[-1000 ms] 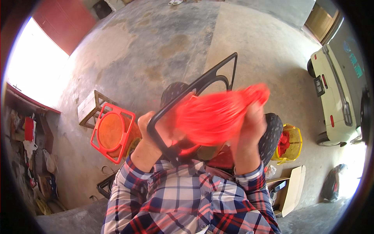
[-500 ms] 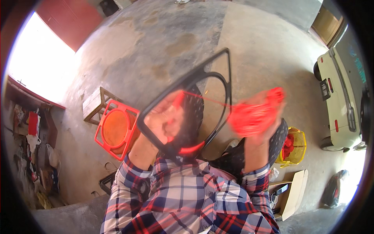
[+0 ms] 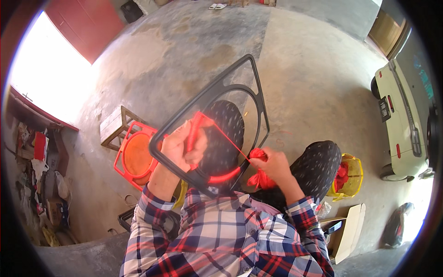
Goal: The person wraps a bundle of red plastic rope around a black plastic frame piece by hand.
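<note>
A black frame [image 3: 187, 108] with a round inner ring is held tilted over my lap. Red cord is wound in a tight wrap [image 3: 225, 177] around the lower and left part of that ring. My left hand [image 3: 177, 147] is closed around the wrapped left side of the ring, inside the frame. Pinched in my right hand [image 3: 278, 167], just right of the ring, is a loose bundle of red cord [image 3: 261, 180]. A taut red strand [image 3: 227, 137] runs from the top of the wrap by my left hand to the bundle.
At left, a red frame with an orange disc [image 3: 137, 154] stands beside a wooden stool [image 3: 114, 129]. A yellow basket [image 3: 353, 184] holding red material and an open cardboard box [image 3: 349, 235] are at right. A pale vehicle [image 3: 404, 115] is parked farther right.
My right hand has moved left and down with the red cord bundle, closer to the ring. The frame has shifted slightly left. My left hand keeps its grip on the ring.
</note>
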{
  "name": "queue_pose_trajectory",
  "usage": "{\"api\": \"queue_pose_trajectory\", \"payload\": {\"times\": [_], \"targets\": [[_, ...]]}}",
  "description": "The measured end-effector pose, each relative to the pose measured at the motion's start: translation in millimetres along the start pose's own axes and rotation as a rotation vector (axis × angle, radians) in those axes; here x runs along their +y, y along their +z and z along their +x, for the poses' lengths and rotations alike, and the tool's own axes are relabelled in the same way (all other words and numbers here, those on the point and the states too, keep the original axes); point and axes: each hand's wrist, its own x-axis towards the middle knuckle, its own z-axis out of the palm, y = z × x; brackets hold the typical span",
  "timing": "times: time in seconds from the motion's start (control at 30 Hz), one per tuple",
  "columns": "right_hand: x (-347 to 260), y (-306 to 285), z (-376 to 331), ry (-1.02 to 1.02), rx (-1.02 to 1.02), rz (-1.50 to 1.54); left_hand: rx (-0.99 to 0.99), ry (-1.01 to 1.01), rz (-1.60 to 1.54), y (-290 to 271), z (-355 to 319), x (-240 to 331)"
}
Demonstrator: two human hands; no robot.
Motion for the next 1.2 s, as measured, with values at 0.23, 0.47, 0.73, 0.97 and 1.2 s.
{"api": "queue_pose_trajectory", "payload": {"times": [0.23,0.47,0.73,0.97,1.2], "targets": [[-42.4,-16.6,5.5,-0.037,-0.037,-0.097,0.049,0.017,0.133,39.5,2.1,-0.3],[-21.9,-2.6,-4.8,-0.221,0.012,-0.301,-0.105,-0.147,0.09,47.1,3.8,-4.2],[-81.4,-29.3,34.5,-0.048,-0.045,1.291,-0.044,-0.05,0.123,81.7,6.6,-20.0],[-115.6,-72.1,57.4,-0.32,-0.426,1.436,-0.172,-0.313,-0.163,101.9,18.0,-40.7],[-120.6,-68.5,49.9,-0.162,-0.219,1.333,-0.248,-0.269,-0.384,82.6,19.9,-40.6]]}}
